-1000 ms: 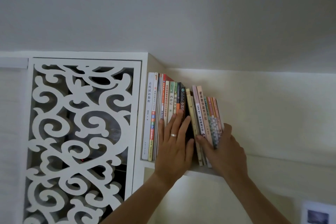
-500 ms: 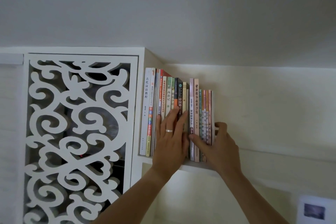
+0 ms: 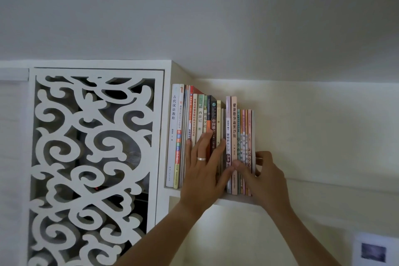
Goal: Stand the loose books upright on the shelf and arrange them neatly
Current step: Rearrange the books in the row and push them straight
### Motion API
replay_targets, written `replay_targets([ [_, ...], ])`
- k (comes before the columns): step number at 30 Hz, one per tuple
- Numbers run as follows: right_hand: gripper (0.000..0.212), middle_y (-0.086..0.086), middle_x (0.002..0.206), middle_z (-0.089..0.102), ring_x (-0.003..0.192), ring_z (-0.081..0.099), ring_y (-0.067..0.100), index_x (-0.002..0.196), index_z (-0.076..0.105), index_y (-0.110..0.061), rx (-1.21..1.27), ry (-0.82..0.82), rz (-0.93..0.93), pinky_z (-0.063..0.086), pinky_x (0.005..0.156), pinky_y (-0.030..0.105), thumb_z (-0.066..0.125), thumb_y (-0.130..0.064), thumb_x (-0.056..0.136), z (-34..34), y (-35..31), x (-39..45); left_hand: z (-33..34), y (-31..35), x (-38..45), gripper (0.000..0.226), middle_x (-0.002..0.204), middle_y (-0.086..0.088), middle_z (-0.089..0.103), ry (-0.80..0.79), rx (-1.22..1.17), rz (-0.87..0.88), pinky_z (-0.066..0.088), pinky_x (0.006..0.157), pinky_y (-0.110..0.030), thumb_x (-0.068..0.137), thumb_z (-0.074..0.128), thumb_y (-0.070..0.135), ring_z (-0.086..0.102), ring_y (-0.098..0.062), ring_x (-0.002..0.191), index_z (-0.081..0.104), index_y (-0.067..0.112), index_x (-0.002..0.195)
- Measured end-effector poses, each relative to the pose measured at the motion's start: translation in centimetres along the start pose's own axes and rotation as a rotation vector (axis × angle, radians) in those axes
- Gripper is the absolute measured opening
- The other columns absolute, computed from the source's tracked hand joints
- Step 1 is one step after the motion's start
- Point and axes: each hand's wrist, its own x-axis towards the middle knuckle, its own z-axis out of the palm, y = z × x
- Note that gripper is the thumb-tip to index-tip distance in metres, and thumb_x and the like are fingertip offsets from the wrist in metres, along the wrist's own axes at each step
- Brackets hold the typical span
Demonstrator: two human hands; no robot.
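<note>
The books [image 3: 212, 136] stood upright at the left end of the shelf [image 3: 235, 200]. The left hand [image 3: 201, 176] lay flat, fingers spread on the spines; the right hand [image 3: 262, 176] pinched the thin rightmost ones. Light and floppy, they probably needed holding low, squeezed together.

Two hands are working at a row of upright books [image 3: 216, 127] on a white shelf [image 3: 235, 200].
The left hand [image 3: 203, 170] is lying flat across the spines, while the right hand [image 3: 262, 179] is gripping the thin books at the row's right end, beside a fretwork panel [image 3: 92, 157].
</note>
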Motion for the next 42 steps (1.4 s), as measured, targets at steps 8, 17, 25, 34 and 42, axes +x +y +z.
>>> replay_targets([
  [8,0.043,-0.015,0.111,0.064,0.094,0.067,0.009,0.122,0.054,-0.027,0.115,-0.039,0.063,0.047,0.069,0.012,0.068,-0.053,0.090,-0.7,0.7,0.2,1.6,3.0,-0.2,0.064,0.166,-0.011,0.026,0.106,-0.146,-0.173,0.012,0.125,-0.065,0.092,0.068,0.046,0.018,-0.030,0.157,0.052,0.019,0.147],
  [17,0.043,-0.004,0.119,0.067,0.106,0.069,0.020,0.116,0.048,-0.025,0.179,0.011,0.065,0.054,0.080,0.023,0.068,-0.053,0.090,-0.3,1.2,0.0,0.6,9.6,0.2,0.053,0.133,-0.002,0.043,0.234,-0.336,-0.453,0.058,0.096,-0.038,0.084,0.071,0.007,0.048,-0.016,0.121,0.049,0.023,0.129],
  [25,0.034,-0.010,0.118,0.066,0.102,0.068,0.011,0.121,0.053,-0.026,0.093,0.023,-0.026,0.058,0.079,0.023,0.065,-0.044,0.096,0.1,1.7,0.2,-1.4,7.7,5.2,0.042,0.102,0.001,0.067,-0.096,-0.093,-0.478,0.056,0.071,-0.023,0.102,0.048,0.057,0.066,-0.012,0.085,0.063,0.019,0.113],
  [34,0.043,-0.007,0.114,0.064,0.096,0.066,0.013,0.128,0.048,-0.020,-0.022,-0.109,-0.053,0.052,0.073,0.021,0.055,-0.050,0.099,1.0,1.6,1.0,-7.3,8.4,1.5,0.056,0.122,0.011,0.064,0.184,-0.380,-0.545,0.062,0.082,-0.022,0.098,0.042,0.061,0.065,-0.006,0.109,0.059,0.021,0.133],
  [42,0.060,0.014,0.124,0.051,0.110,0.052,0.030,0.143,0.041,-0.024,-0.251,-0.066,-0.008,0.052,0.085,0.044,0.032,-0.061,0.097,1.7,1.5,0.4,-9.2,10.1,2.8,0.055,0.129,0.023,0.061,0.120,-0.488,-0.651,0.060,0.084,-0.018,0.100,0.065,0.033,0.065,0.002,0.110,0.046,0.029,0.151],
])
